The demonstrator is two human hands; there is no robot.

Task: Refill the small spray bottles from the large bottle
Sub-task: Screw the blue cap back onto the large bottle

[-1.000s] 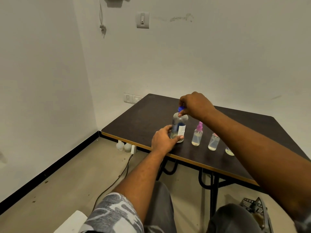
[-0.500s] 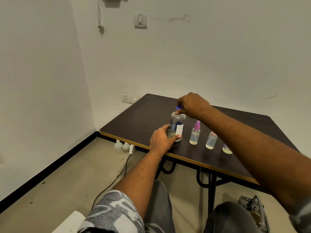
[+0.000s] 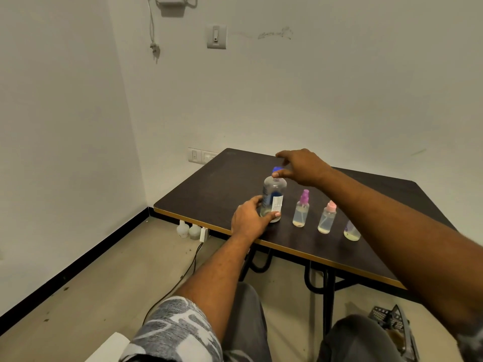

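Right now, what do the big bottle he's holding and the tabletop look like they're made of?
Large bottle: probably clear plastic, glossy; pale liquid shows through its wall at the bottom, with a blue cap and a paper label. Table: likely dark matte laminate over board, judging by the tan edge strip along its front; the legs look like black metal tube.

My left hand (image 3: 249, 220) reaches forward from a bare forearm, fingers curled and thumb pressed across, clasped around the bottle (image 3: 273, 198) low down. My right arm stretches in from the right, crossing above. My right hand (image 3: 303, 167) hovers palm down at the cap (image 3: 277, 169), fingers spread loosely, thumb tip touching it.
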